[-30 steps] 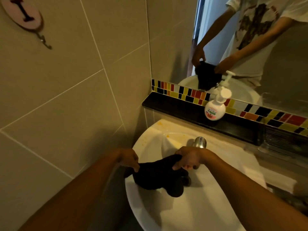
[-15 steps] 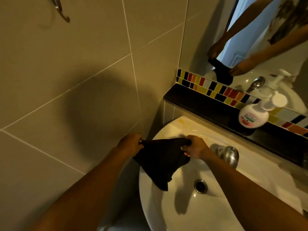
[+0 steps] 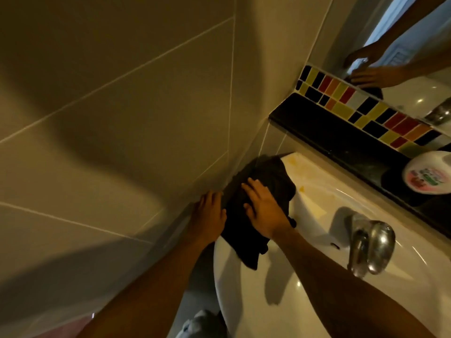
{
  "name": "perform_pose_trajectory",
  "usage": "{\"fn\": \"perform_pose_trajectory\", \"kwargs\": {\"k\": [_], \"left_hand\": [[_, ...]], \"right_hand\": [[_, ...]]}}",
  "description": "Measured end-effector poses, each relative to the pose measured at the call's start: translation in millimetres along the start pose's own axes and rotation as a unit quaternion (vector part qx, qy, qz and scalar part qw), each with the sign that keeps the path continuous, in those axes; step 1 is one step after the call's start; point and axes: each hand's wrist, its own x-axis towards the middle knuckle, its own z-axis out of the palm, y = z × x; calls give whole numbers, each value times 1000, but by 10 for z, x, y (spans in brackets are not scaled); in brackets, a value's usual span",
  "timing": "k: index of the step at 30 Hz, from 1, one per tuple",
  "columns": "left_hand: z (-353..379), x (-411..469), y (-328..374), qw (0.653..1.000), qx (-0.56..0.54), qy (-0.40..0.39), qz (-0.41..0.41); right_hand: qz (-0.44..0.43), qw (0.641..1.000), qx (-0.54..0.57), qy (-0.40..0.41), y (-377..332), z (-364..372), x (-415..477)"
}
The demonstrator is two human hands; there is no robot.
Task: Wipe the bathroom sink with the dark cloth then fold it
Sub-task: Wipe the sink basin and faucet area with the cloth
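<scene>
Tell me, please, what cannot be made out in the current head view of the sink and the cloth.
- White ceramic sink: its drain is not visible, and the right forearm crosses the basin.
- Dark cloth: the middle lies under the right hand, and whether it is folded is unclear.
- Left hand: at the cloth's edge; whether it grips the cloth is unclear.
- White soap bottle: cut off by the right edge, its label blurred.
- Chrome tap: its spout opening cannot be made out.

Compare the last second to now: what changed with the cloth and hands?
The dark cloth went from hanging stretched between both hands over the basin to lying on the sink rim's back left corner by the wall. The pinch grips are gone: the right hand presses flat on top, the left hand rests at the cloth's left edge. The faucet and soap bottle look unmoved; the camera swung left.
</scene>
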Motion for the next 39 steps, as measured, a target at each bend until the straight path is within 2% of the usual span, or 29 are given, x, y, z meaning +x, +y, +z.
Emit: {"fn": "perform_pose_trajectory", "kwargs": {"k": [4, 10, 15, 18, 22, 23, 26, 29, 31, 34, 39], "left_hand": [[192, -133, -124, 999, 9, -17, -31], [254, -81, -32, 999, -28, 5, -39], [329, -45, 163, 996, -75, -14, -51], [426, -19, 272, 991, -102, -55, -67], [518, 53, 292, 992, -102, -24, -76], [540, 58, 299, 993, -95, -6, -76], [612, 63, 317, 994, -62, 49, -79], [635, 69, 327, 994, -58, 53, -82], [626, 68, 331, 992, -67, 56, -87], [595, 77, 361, 992, -64, 48, -95], [556, 125, 361, 992, -39, 14, -117]], "right_hand": [[-45, 994, -87, -44, -19, 298, 135], [-50, 989, -141, -12, 345, 336, 309], [96, 987, -125, 37, 902, 8, 577], [179, 974, -139, 26, 1186, -202, 691], [244, 957, -143, 69, 869, -37, 712], [217, 962, -150, 72, 692, 69, 692], [34, 985, -168, 23, 373, 267, 594], [-26, 984, -176, 21, 609, 104, 604], [16, 985, -162, 51, 818, -10, 593], [133, 977, -131, 99, 1063, -143, 536], [233, 959, -117, 107, 1263, -181, 338]]}}
